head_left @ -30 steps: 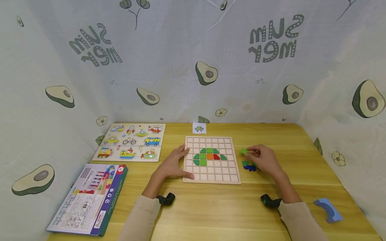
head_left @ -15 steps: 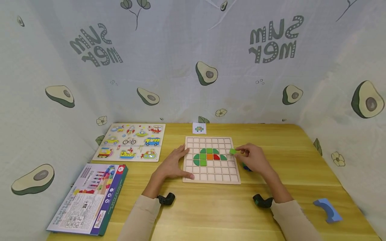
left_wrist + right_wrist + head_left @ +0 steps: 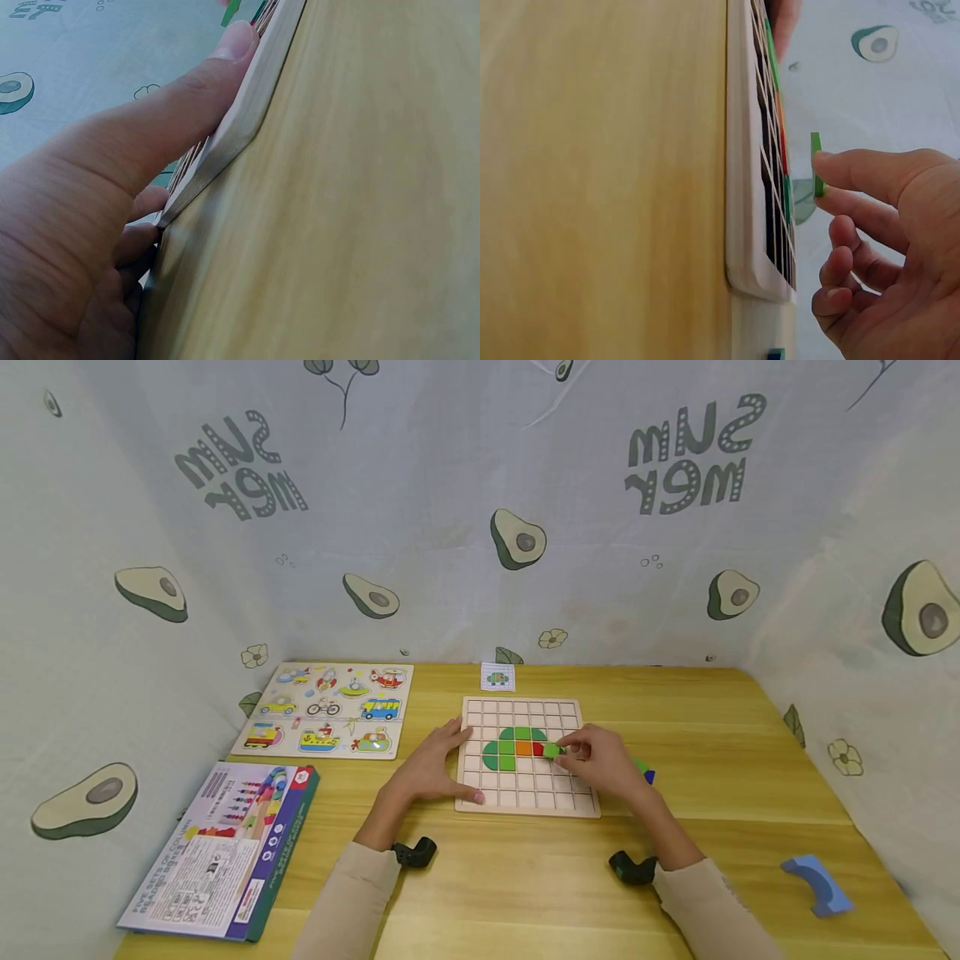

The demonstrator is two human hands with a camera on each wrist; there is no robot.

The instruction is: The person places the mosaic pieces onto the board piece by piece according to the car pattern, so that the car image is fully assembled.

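Head view: right hand [image 3: 603,766] pinches a green tile [image 3: 552,750] just above the grid board [image 3: 525,803], fingers clamped on it; left hand [image 3: 427,770], fingers spread, steadies the board's left edge.

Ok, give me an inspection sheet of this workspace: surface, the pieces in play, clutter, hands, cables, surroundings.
Surface: wooden table, light yellow grain.
Job's things: wooden grid board holding a green dome pattern with one orange and one red tile; light green tile held just above the board, not yet seated; small pattern card behind the board.
Clutter: vehicle puzzle board, game box, blue curved block, spare tiles right of the board.
Hands: left hand rests on the board's left edge, fingers straight; right hand pinches the green tile.
Cables: nothing seen.
Surroundings: avocado-print cloth on three sides.
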